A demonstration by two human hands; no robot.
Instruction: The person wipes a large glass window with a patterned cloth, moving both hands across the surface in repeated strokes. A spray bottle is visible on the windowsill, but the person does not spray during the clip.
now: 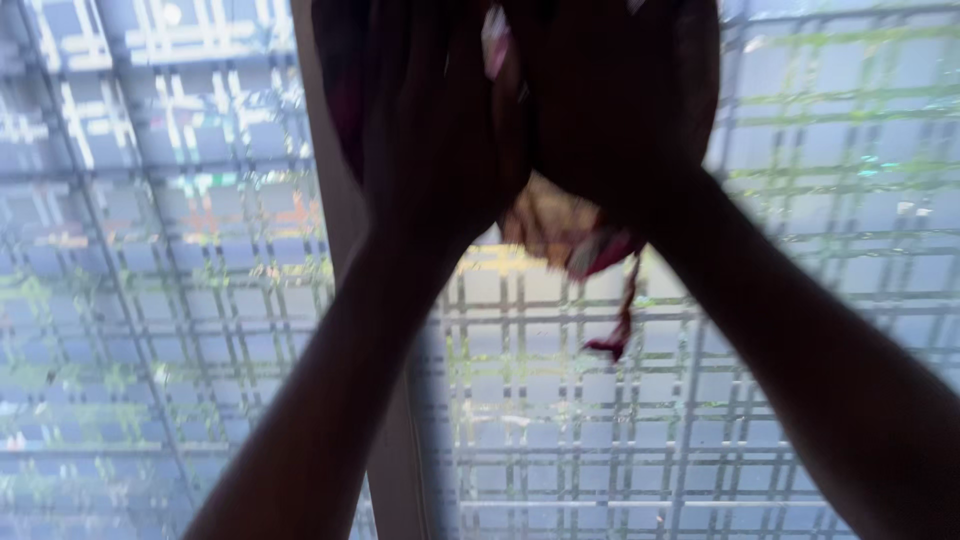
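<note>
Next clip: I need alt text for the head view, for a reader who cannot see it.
Two raised hands, left hand and right hand, together hold a bunched piece of cloth in tan and magenta, a thin strip dangling from it. They show dark and blurred against a bright patterned-glass window with a vertical frame bar. Each hand's exact grip cannot be made out.

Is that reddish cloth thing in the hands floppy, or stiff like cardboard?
Probably floppy: the cloth bunches between the left hand and right hand, and a thin strip dangles loosely below. It seems light, since the raised hands hold it high. The picture is blurred and backlit by the patterned window, so this is uncertain.
</note>
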